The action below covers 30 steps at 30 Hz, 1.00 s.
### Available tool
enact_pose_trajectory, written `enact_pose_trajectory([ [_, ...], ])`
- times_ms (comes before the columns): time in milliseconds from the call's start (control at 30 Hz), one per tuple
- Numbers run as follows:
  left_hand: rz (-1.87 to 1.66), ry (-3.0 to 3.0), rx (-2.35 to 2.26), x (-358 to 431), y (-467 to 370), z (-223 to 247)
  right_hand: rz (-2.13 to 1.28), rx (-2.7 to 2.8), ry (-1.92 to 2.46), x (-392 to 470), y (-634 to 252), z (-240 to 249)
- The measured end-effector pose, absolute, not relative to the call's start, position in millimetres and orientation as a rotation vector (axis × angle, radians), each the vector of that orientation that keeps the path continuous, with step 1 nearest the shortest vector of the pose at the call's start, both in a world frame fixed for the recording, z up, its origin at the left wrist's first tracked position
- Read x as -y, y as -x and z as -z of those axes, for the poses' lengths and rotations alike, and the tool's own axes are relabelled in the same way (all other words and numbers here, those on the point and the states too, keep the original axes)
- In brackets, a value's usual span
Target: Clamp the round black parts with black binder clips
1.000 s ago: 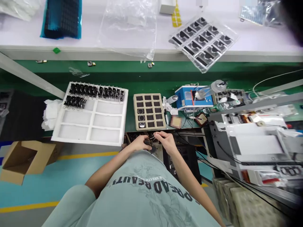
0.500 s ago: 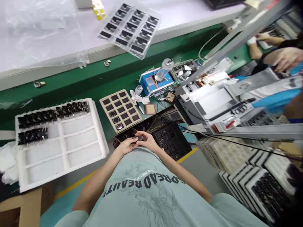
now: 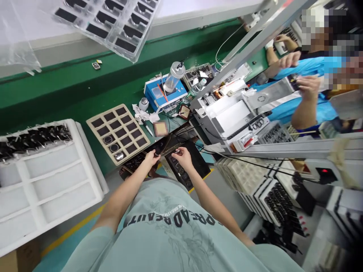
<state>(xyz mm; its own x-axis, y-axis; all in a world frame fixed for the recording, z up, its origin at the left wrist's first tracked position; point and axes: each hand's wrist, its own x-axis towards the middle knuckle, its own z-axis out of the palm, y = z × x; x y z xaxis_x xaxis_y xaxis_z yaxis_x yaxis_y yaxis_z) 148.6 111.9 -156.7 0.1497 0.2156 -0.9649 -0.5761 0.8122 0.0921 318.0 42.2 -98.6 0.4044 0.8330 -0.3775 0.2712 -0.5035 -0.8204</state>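
Note:
My left hand (image 3: 152, 157) and my right hand (image 3: 183, 156) are apart in front of my shirt, just beyond its hem. Left fingers are pinched on a small dark piece (image 3: 157, 155), too small to name. Right thumb and fingers close on another small piece (image 3: 177, 151), grey and dark, whose kind I cannot make out. Closest to the left hand on the bench is a beige compartment tray (image 3: 129, 150) with dark pads and a few round watch-like parts. Below the right hand sits a black tray (image 3: 202, 158) holding several dark square parts.
A white foam tray (image 3: 61, 190) with black bagged items stands left. Behind are a blue box (image 3: 154, 99) with a clear cylinder (image 3: 171, 81), a bottle (image 3: 195, 90) and a clear blister tray (image 3: 113, 41). Cables (image 3: 241, 155) cross right, near stacked trays (image 3: 255, 181). A co-worker's hands (image 3: 309, 86) work there.
My hands were together at one small dark part; now they are spread apart, each pinching a small piece. The view has turned right, bringing more of the co-worker into sight.

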Motion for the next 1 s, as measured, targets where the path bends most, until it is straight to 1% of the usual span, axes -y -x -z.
enact_pose_trajectory([
  [133, -0.634, 0.378, -1.297, -110, -152, 161, -1.355, 0.641, 1.720, -43, -331, 92],
  [267, -0.668, 0.372, -1.231, -87, -135, 144, -1.625, 0.507, 1.535, -63, -322, 82],
  [367, -0.717, 0.332, -1.168, -60, -108, 119, -1.730, 0.633, 1.461, -86, -295, 81],
  [467, -0.789, 0.243, -1.105, -30, -71, 89, -1.768, 0.957, 1.516, -115, -250, 84],
  [533, -0.853, 0.215, -1.105, -11, -44, 68, -1.722, 1.323, 1.552, -141, -212, 83],
  [567, -0.889, 0.212, -1.120, -3, -31, 58, -1.648, 1.541, 1.548, -156, -191, 81],
  [633, -0.971, 0.210, -1.163, 13, -7, 39, -1.400, 1.950, 1.501, -187, -147, 75],
  [700, -1.059, 0.209, -1.201, 27, 13, 23, -1.151, 2.229, 1.436, -215, -105, 68],
  [767, -1.138, 0.225, -1.225, 39, 29, 11, -1.026, 2.374, 1.388, -236, -67, 64],
  [867, -1.212, 0.272, -1.236, 57, 50, 1, -0.982, 2.488, 1.343, -246, -29, 69],
  [1000, -1.270, 0.301, -1.236, 75, 76, 0, -0.852, 2.580, 1.292, -234, -17, 93],
])
